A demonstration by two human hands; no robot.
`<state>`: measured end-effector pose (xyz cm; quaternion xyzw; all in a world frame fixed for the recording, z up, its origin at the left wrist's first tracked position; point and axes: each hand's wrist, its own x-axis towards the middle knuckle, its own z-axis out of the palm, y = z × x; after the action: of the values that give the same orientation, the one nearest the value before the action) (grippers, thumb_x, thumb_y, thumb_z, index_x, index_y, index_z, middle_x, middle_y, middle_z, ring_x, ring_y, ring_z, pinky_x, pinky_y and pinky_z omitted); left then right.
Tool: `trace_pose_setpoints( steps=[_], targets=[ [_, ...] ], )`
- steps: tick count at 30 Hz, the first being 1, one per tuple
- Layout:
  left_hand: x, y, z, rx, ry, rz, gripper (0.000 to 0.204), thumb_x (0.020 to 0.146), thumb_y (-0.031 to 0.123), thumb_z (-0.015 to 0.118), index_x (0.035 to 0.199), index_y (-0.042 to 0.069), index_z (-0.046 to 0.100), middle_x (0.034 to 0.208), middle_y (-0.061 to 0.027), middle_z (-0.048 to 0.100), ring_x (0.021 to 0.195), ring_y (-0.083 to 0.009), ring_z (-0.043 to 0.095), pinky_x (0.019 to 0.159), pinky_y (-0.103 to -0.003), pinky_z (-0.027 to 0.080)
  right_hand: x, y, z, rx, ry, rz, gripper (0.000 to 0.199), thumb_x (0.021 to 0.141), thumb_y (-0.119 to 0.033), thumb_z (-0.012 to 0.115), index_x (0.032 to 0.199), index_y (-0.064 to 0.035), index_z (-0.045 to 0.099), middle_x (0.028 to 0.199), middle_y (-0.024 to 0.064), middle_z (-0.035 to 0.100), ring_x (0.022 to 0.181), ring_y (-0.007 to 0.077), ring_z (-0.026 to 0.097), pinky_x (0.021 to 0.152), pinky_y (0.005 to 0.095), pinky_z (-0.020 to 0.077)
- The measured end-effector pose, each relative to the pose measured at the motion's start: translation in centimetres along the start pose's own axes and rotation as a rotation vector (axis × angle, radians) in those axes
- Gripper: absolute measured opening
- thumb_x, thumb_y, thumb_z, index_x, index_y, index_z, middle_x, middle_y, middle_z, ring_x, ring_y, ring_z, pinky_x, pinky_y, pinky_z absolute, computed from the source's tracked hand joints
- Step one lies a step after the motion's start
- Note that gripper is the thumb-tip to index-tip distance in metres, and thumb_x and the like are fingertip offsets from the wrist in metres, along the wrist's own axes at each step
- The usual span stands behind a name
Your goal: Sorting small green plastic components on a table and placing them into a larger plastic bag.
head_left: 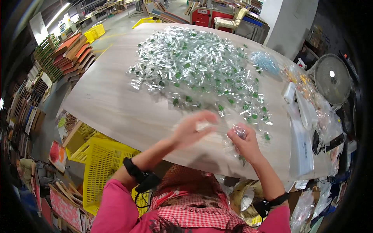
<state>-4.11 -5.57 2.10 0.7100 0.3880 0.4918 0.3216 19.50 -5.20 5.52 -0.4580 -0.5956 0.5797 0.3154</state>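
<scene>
A broad heap of small clear plastic packets point(194, 66), each with a green round piece inside, covers the middle and far part of the table point(116, 105). My right hand point(248, 145) is closed round a few clear packets point(239, 132) just in front of the heap's near right edge. Some of that clear plastic hangs below the fingers. To its left, my left hand point(192, 130) is blurred by motion above the table. Its thumb and fingers are curved apart, and I make out nothing held between them.
Yellow plastic crates point(103, 165) stand below the table's left edge. On the right lie blue packets point(265, 63), stacked clear bags point(301, 143) and orange-yellow packets point(299, 77), beside a round fan point(333, 79). A metal-looking bin point(244, 198) sits under the near edge.
</scene>
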Motion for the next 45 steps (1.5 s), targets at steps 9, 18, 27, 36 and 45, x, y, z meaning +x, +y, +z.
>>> trace_pose_setpoints(
  steps=[9, 18, 27, 36, 45],
  targets=[
    [1.4, -13.4, -20.6, 0.915, 0.251, -0.741, 0.116, 0.057, 0.077, 0.074, 0.152, 0.026, 0.03, 0.159, -0.0205, 0.017, 0.148, -0.0399, 0.011, 0.113, -0.061, 0.022, 0.7, 3.3, 3.9, -0.243, -0.023, -0.476, 0.014, 0.09, -0.016, 0.069, 0.096, -0.0055, 0.062, 0.098, 0.0046, 0.064, 0.083, 0.0093, 0.058, 0.074, 0.0243, 0.0472],
    [-4.2, -13.0, -16.2, 0.989, 0.262, -0.19, 0.046, 0.081, 0.014, 0.073, 0.125, 0.019, 0.065, 0.121, -0.0136, 0.061, 0.113, -0.0332, 0.055, 0.095, -0.039, 0.047, 2.3, 5.1, 6.6, -0.203, -0.241, -0.149, 0.029, 0.092, -0.027, 0.067, 0.108, -0.0032, 0.064, 0.096, 0.0077, 0.07, 0.092, 0.0187, 0.066, 0.08, 0.0317, 0.0513],
    [-6.2, -9.2, -13.3, 0.382, 0.254, -0.224, 0.037, 0.081, -0.006, 0.068, 0.115, 0.008, 0.07, 0.104, -0.0079, 0.071, 0.093, -0.0154, 0.067, 0.08, -0.025, 0.053, 2.3, 6.7, 7.4, -0.063, -0.123, -0.214, 0.023, 0.095, -0.013, 0.062, 0.117, -0.0048, 0.061, 0.087, 0.0002, 0.064, 0.083, 0.007, 0.058, 0.075, 0.023, 0.0482],
    [-5.6, -6.3, -8.8, -0.462, 0.517, -0.507, 0.029, 0.094, 0.015, 0.066, 0.12, 0.003, 0.065, 0.094, -0.0045, 0.07, 0.084, -0.0111, 0.066, 0.078, -0.026, 0.056, 2.1, 6.6, 7.7, 0.049, -0.038, -0.238, 0.035, 0.095, -0.017, 0.062, 0.129, -0.0134, 0.059, 0.088, 0.0023, 0.065, 0.078, 0.0061, 0.056, 0.071, 0.0238, 0.0471],
    [-3.1, -5.2, -5.0, -0.671, 0.493, -0.589, 0.037, 0.096, 0.02, 0.063, 0.128, 0.002, 0.059, 0.095, -0.0052, 0.068, 0.087, -0.0112, 0.064, 0.08, -0.029, 0.057, 2.2, 4.8, 6.6, 0.197, -0.011, -0.199, 0.04, 0.095, -0.018, 0.064, 0.134, -0.012, 0.056, 0.084, -0.0025, 0.062, 0.072, 0.0025, 0.051, 0.066, 0.0197, 0.0429]
  ],
)
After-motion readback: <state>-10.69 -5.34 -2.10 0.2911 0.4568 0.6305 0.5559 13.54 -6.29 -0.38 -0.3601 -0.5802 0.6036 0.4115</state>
